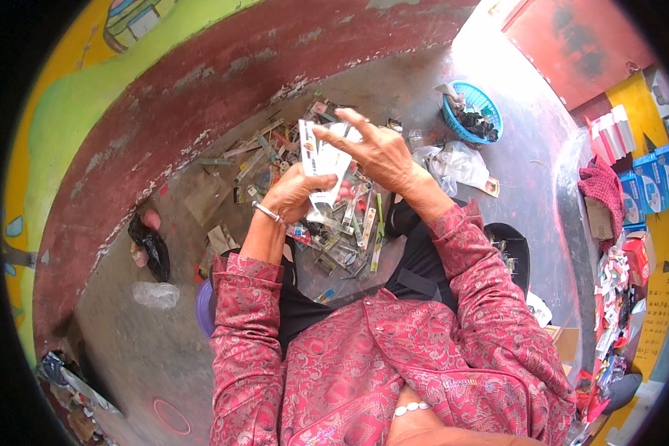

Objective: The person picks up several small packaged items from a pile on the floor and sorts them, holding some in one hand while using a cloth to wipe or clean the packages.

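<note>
Several slim white packets (332, 165) stand fanned out over the pile in front of me. My left hand (292, 195), with a bangle at the wrist, is closed round their lower part, its thumb across the front. My right hand (385, 157) reaches over the upper part from the right. Its fingers are stretched and apart, one lying across the packets and another raised above them. Below lies a heap of small clear and coloured packages (342, 249) between my legs, partly hidden by both hands.
A blue basket (499, 111) with dark scraps stands at the far right, beside white plastic bags (459, 165). A black bag (150, 249) and clear plastic (156, 295) lie at left. Boxes (650, 182) and piled packets (612, 297) line the right side. A red-painted wall (126, 141) curves behind.
</note>
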A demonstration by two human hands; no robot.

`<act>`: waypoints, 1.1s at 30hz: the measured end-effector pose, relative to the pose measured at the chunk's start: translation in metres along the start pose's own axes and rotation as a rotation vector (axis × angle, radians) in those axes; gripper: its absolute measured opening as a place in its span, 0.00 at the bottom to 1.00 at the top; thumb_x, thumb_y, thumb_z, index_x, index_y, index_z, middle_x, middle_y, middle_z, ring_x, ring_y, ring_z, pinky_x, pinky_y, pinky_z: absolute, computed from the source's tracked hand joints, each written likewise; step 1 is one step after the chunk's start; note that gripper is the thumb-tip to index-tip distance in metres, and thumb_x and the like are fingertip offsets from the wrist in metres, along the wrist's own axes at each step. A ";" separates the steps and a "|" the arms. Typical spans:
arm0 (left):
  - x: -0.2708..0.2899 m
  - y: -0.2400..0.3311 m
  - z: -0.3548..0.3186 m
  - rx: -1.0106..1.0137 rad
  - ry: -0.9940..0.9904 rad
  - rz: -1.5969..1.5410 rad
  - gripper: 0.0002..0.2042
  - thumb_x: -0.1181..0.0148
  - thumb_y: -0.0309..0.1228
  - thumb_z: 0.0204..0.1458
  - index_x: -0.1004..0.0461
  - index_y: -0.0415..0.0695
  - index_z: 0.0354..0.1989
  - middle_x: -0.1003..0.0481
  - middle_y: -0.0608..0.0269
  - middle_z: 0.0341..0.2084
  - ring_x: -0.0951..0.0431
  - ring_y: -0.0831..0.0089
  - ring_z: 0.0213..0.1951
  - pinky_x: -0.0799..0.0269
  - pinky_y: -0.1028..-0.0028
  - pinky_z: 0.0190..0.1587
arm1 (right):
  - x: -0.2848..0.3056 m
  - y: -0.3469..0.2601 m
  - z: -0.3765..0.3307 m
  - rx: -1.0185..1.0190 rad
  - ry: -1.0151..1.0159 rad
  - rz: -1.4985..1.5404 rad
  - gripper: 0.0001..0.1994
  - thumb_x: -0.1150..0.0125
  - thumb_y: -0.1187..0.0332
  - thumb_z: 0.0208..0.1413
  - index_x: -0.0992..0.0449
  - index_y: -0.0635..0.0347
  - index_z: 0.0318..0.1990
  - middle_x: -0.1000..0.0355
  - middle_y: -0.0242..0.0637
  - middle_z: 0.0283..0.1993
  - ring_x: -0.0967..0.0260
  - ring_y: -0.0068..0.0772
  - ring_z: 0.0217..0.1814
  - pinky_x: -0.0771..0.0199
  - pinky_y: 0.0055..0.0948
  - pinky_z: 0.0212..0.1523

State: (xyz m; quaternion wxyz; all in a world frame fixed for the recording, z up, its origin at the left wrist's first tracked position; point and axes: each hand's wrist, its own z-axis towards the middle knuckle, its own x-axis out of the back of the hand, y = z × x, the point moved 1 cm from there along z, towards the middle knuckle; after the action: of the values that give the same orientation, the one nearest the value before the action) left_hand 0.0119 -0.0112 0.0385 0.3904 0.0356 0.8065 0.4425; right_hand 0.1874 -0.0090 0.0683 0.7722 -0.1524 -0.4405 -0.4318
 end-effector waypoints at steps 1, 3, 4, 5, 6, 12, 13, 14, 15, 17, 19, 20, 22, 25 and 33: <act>0.002 -0.002 0.000 0.034 -0.045 0.043 0.18 0.39 0.26 0.41 0.33 0.35 0.42 0.26 0.55 0.31 0.24 0.71 0.31 0.26 0.74 0.34 | -0.003 -0.003 0.002 0.030 -0.060 -0.011 0.34 0.49 0.73 0.43 0.45 0.31 0.60 0.40 0.38 0.52 0.30 0.26 0.27 0.28 0.22 0.22; 0.006 -0.005 0.000 0.124 -0.099 0.196 0.18 0.38 0.28 0.39 0.31 0.36 0.39 0.25 0.57 0.30 0.23 0.70 0.30 0.27 0.74 0.34 | -0.011 -0.008 0.001 0.067 -0.150 0.011 0.35 0.48 0.71 0.43 0.47 0.31 0.61 0.42 0.40 0.56 0.29 0.26 0.32 0.27 0.21 0.23; 0.006 -0.003 -0.001 0.126 -0.115 0.183 0.18 0.37 0.29 0.38 0.31 0.36 0.39 0.25 0.57 0.30 0.23 0.70 0.30 0.27 0.74 0.34 | -0.015 -0.011 0.000 0.091 -0.156 0.032 0.34 0.48 0.70 0.43 0.48 0.32 0.61 0.43 0.41 0.57 0.29 0.27 0.34 0.27 0.21 0.23; 0.005 -0.001 -0.001 0.129 -0.132 0.169 0.18 0.37 0.29 0.38 0.31 0.36 0.38 0.25 0.57 0.29 0.23 0.69 0.29 0.27 0.74 0.34 | -0.016 -0.014 -0.001 0.114 -0.090 0.103 0.30 0.47 0.68 0.43 0.42 0.37 0.58 0.41 0.39 0.56 0.29 0.29 0.38 0.26 0.24 0.26; 0.005 -0.002 -0.003 0.136 -0.147 0.150 0.18 0.36 0.30 0.37 0.30 0.36 0.38 0.25 0.57 0.29 0.23 0.69 0.29 0.27 0.74 0.34 | -0.020 -0.015 -0.004 0.113 -0.097 0.143 0.27 0.47 0.68 0.43 0.40 0.40 0.56 0.39 0.37 0.55 0.29 0.29 0.38 0.26 0.25 0.27; 0.000 -0.001 -0.006 0.063 -0.211 -0.017 0.17 0.41 0.37 0.46 0.30 0.35 0.38 0.24 0.52 0.28 0.22 0.71 0.29 0.25 0.75 0.31 | -0.024 -0.010 -0.011 -0.041 -0.049 0.359 0.13 0.47 0.66 0.44 0.29 0.51 0.40 0.29 0.31 0.40 0.29 0.33 0.38 0.28 0.28 0.33; -0.004 -0.001 -0.007 0.046 -0.156 -0.183 0.20 0.46 0.42 0.49 0.31 0.34 0.37 0.25 0.51 0.28 0.22 0.70 0.29 0.25 0.76 0.30 | -0.021 -0.009 -0.010 -0.113 -0.089 0.423 0.11 0.47 0.67 0.45 0.29 0.52 0.39 0.28 0.32 0.38 0.29 0.34 0.38 0.28 0.28 0.33; -0.008 0.000 -0.008 0.029 -0.098 -0.348 0.23 0.50 0.47 0.52 0.31 0.34 0.37 0.25 0.51 0.28 0.23 0.69 0.29 0.25 0.78 0.28 | -0.017 -0.010 -0.010 -0.184 -0.129 0.487 0.10 0.47 0.67 0.46 0.29 0.52 0.38 0.28 0.32 0.37 0.29 0.36 0.37 0.29 0.28 0.33; -0.008 0.011 -0.010 0.091 -0.315 -0.359 0.23 0.53 0.46 0.54 0.32 0.32 0.39 0.25 0.47 0.29 0.22 0.64 0.25 0.25 0.78 0.22 | -0.014 -0.008 -0.009 -0.253 -0.163 0.547 0.09 0.48 0.68 0.46 0.28 0.53 0.37 0.27 0.33 0.36 0.29 0.37 0.36 0.29 0.28 0.32; 0.012 0.016 -0.004 0.144 -0.187 -0.117 0.32 0.65 0.57 0.53 0.30 0.34 0.31 0.25 0.47 0.22 0.23 0.68 0.19 0.28 0.81 0.17 | -0.013 -0.002 -0.008 -0.619 -0.273 0.998 0.07 0.45 0.70 0.49 0.28 0.60 0.35 0.27 0.35 0.32 0.29 0.32 0.33 0.30 0.27 0.33; 0.023 0.019 -0.003 0.054 -0.041 -0.018 0.31 0.65 0.58 0.52 0.30 0.38 0.25 0.26 0.50 0.17 0.25 0.70 0.16 0.29 0.82 0.17 | -0.009 0.003 -0.007 -0.944 -0.293 1.769 0.09 0.41 0.70 0.49 0.28 0.65 0.36 0.27 0.35 0.31 0.30 0.25 0.33 0.31 0.24 0.34; 0.046 0.017 0.002 -0.019 -0.024 0.084 0.28 0.58 0.55 0.52 0.29 0.37 0.34 0.25 0.51 0.25 0.23 0.71 0.24 0.27 0.80 0.26 | -0.002 0.001 -0.007 -0.976 -0.358 1.980 0.11 0.43 0.66 0.52 0.27 0.64 0.38 0.27 0.37 0.34 0.30 0.25 0.31 0.30 0.23 0.27; 0.019 0.016 0.004 -0.236 0.216 0.271 0.24 0.48 0.48 0.50 0.33 0.40 0.48 0.28 0.54 0.40 0.27 0.73 0.40 0.30 0.74 0.39 | -0.006 0.001 -0.013 -1.008 -0.456 2.030 0.13 0.44 0.63 0.53 0.27 0.64 0.38 0.27 0.37 0.32 0.30 0.25 0.30 0.30 0.22 0.27; 0.015 0.002 0.010 -0.189 -0.073 0.127 0.32 0.43 0.39 0.48 0.48 0.43 0.60 0.37 0.58 0.51 0.36 0.72 0.51 0.39 0.71 0.51 | 0.007 -0.008 -0.009 -1.132 -0.576 1.800 0.14 0.42 0.58 0.50 0.26 0.60 0.37 0.27 0.35 0.29 0.32 0.21 0.23 0.34 0.22 0.17; -0.017 -0.007 0.011 -0.069 -0.107 -0.077 0.19 0.46 0.35 0.51 0.35 0.37 0.49 0.29 0.58 0.42 0.27 0.72 0.41 0.31 0.73 0.44 | -0.025 -0.015 -0.016 -0.738 -0.555 1.640 0.07 0.42 0.69 0.46 0.26 0.63 0.29 0.29 0.35 0.27 0.31 0.24 0.25 0.31 0.26 0.25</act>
State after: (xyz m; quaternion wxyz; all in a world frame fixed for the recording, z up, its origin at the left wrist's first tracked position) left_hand 0.0326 -0.0149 0.0406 0.4506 0.0147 0.7695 0.4524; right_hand 0.1786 -0.0144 0.0368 0.6056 -0.7477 -0.1993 0.1860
